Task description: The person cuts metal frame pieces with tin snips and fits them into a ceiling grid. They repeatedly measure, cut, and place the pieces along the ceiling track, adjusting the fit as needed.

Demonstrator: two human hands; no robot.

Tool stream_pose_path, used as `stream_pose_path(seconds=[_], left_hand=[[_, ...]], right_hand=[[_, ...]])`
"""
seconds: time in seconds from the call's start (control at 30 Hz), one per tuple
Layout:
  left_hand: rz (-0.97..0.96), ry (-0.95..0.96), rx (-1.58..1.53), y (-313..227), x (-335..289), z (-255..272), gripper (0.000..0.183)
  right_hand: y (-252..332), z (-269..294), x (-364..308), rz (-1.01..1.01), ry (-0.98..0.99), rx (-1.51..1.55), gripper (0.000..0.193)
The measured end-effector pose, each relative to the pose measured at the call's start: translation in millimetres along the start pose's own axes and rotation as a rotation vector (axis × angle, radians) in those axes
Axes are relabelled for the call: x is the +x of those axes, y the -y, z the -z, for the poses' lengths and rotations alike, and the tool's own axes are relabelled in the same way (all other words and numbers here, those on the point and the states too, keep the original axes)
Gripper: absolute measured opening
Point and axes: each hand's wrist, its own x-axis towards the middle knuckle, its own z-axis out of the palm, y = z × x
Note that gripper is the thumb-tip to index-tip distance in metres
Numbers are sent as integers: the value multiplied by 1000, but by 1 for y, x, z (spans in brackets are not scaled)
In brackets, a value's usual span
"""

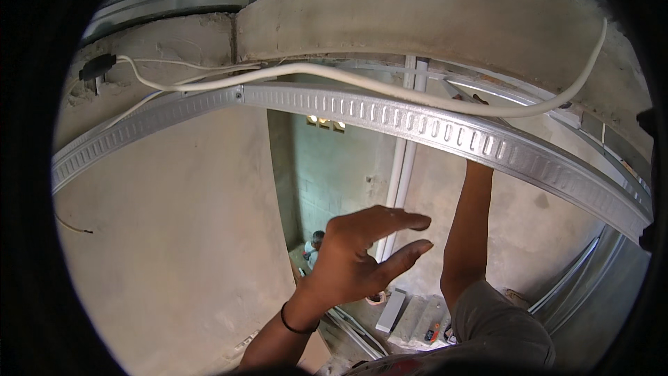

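Note:
My left hand (362, 254) is raised in mid-air with thumb and fingers apart, holding nothing. It is below a ribbed galvanised metal channel (424, 125) that spans the view overhead. My right arm reaches up behind this channel. Only small dark parts of my right hand (479, 99) show above the channel's upper edge, near a white cable (334, 78); the rest is hidden, so what it touches or grips does not show. Along the channel the white cable runs loosely, sagging on the right and rising toward the wall.
A black fitting (97, 67) sticks out of the wall at upper left. White vertical pipes (402, 174) stand behind my left hand. Far below, a person (313, 249) is near the green wall, and a grey box-shaped piece (391, 310) and metal lengths (355, 331) lie on the floor.

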Motion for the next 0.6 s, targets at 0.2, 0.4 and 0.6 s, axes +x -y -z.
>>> stream_pose_path(seconds=[0.2,0.4,0.6], left_hand=[[16,92,22,5,-15,-5,26],[5,68,34,10,-28,-3,23],[-4,81,-54,17,-31,-14,20]], right_hand=[[-24,-30,18,6,-150,-276,43],[-32,-43,13,123,-248,-413,38],[-27,-45,3,80,-172,-306,45]])
